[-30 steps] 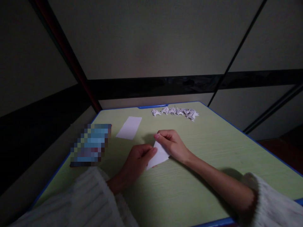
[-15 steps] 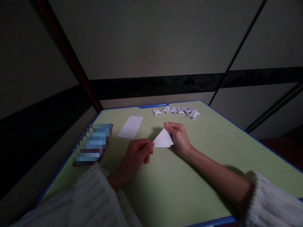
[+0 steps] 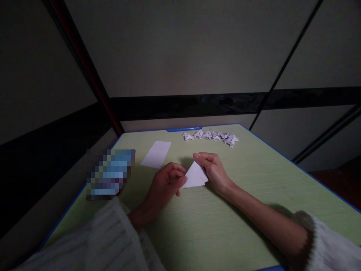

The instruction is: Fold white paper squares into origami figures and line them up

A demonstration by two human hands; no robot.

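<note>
A white piece of folded paper (image 3: 195,176), roughly triangular, is held above the table between both hands. My right hand (image 3: 213,169) pinches its upper right edge, thumb on top and fingers curled behind. At the paper's lower left corner is my left hand (image 3: 166,184), its thumb against the sheet and its index finger lifted a little away. The fingers behind the paper are partly hidden. Beyond my left hand a flat white sheet of paper (image 3: 156,154) lies on the table.
Several white folded-paper figures (image 3: 207,134) stand in a row at the far edge of the pale green, blue-rimmed table (image 3: 242,229). A blurred-out flat object (image 3: 111,173) lies at the left edge. Dark-banded panels (image 3: 183,56) rise behind the table.
The folded paper has tilted, its left corner lower. My left hand's upper fingers have opened out from their curl. My right hand keeps its pinch, and the view has shifted slightly.
</note>
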